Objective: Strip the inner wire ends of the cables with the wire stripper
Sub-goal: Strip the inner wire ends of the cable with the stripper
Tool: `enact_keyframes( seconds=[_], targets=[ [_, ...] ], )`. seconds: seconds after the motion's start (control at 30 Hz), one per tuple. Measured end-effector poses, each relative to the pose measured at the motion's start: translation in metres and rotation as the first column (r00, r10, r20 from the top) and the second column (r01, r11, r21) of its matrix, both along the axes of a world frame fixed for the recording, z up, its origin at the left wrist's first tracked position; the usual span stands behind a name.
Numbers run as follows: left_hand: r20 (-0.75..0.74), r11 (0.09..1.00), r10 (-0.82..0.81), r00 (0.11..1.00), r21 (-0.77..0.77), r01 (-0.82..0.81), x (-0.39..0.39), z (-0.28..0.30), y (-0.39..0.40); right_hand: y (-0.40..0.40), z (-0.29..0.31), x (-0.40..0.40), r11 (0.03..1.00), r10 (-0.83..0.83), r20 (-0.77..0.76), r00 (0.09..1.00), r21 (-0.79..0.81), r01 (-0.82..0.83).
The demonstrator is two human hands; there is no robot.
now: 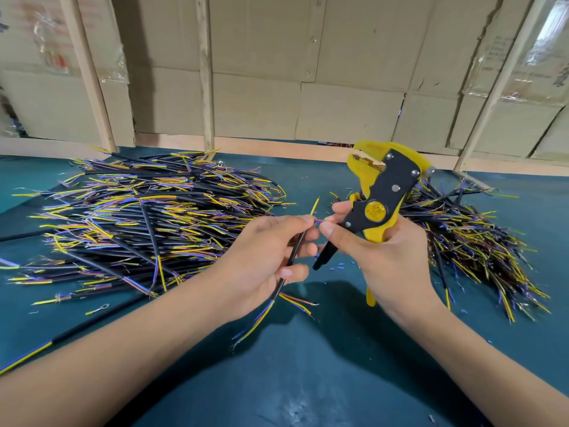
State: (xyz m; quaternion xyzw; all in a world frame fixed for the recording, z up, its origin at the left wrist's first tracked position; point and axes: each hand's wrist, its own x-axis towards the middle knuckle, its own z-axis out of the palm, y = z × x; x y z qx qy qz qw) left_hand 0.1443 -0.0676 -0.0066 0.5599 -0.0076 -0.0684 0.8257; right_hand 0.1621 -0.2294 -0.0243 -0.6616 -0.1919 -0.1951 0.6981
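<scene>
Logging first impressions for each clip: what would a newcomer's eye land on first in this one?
Likely the yellow and black wire stripper, held upright in the right hand at centre right. Next, the big heap of black cables with yellow, blue and purple wire ends, spread over the left of the teal table, and a smaller heap behind the right hand. The left hand holds one black cable beside the stripper.

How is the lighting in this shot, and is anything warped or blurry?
Head view: even overhead light, soft shadows of both arms on the green table; wide-angle bending bows the wooden posts outward; left hand, right hand and wire stripper are sharp; tape on the cardboard wall glares at the corners.
</scene>
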Motion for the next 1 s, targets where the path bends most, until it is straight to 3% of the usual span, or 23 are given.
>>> enact_keyframes(
  seconds=[0.23, 0.33, 0.5, 0.77, 1.0],
  targets=[
    [0.023, 0.994, 0.02, 1.0, -0.104, -0.018, -0.001, 0.001, -0.003, 0.002, 0.001, 0.002, 0.975, 0.188, -0.186, 0.964, 0.153, -0.161],
    [0.146, 0.996, -0.008, 0.989, -0.087, 0.021, -0.002, -0.002, -0.002, -0.001, 0.003, 0.004, 0.941, 0.288, -0.263, 0.921, 0.258, -0.22],
    [0.266, 0.996, -0.041, 0.963, -0.07, 0.062, -0.001, -0.004, 0.002, -0.003, 0.008, 0.007, 0.933, 0.331, -0.322, 0.887, 0.252, -0.256],
    [0.232, 0.983, -0.181, 0.956, 0.012, 0.183, -0.001, -0.001, 0.013, -0.003, 0.014, 0.003, 0.88, 0.458, -0.401, 0.793, 0.333, -0.339],
    [0.166, 0.964, -0.203, 0.965, -0.141, 0.227, 0.003, 0.003, 0.017, -0.005, 0.017, 0.001, 0.858, 0.505, -0.381, 0.775, 0.325, -0.399]
  ],
)
